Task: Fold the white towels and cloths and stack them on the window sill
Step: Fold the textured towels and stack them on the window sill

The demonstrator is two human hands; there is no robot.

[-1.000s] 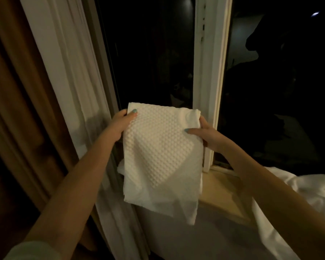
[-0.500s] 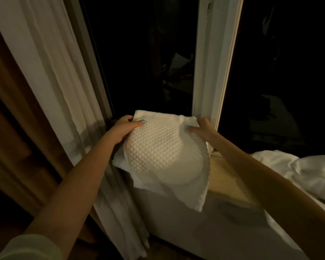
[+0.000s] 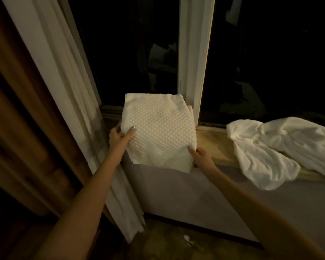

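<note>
A folded white waffle-weave towel (image 3: 158, 126) lies on the left end of the wooden window sill (image 3: 212, 145), its near edge hanging over the sill's front. My left hand (image 3: 120, 136) pinches its left edge, thumb on top. At the towel's near right corner my right hand (image 3: 200, 155) pinches it with the thumb on top. A crumpled white cloth (image 3: 281, 145) sprawls unfolded over the sill to the right, one part drooping over the front edge.
Dark window panes rise behind the sill, split by a white frame post (image 3: 195, 53). White sheer curtain (image 3: 68, 91) and brown drape (image 3: 21, 109) hang at the left. A pale wall panel (image 3: 176, 194) runs below the sill down to the floor.
The towel came down from hanging in the air and now lies on the sill. Both hands slid from its top corners to its near edges.
</note>
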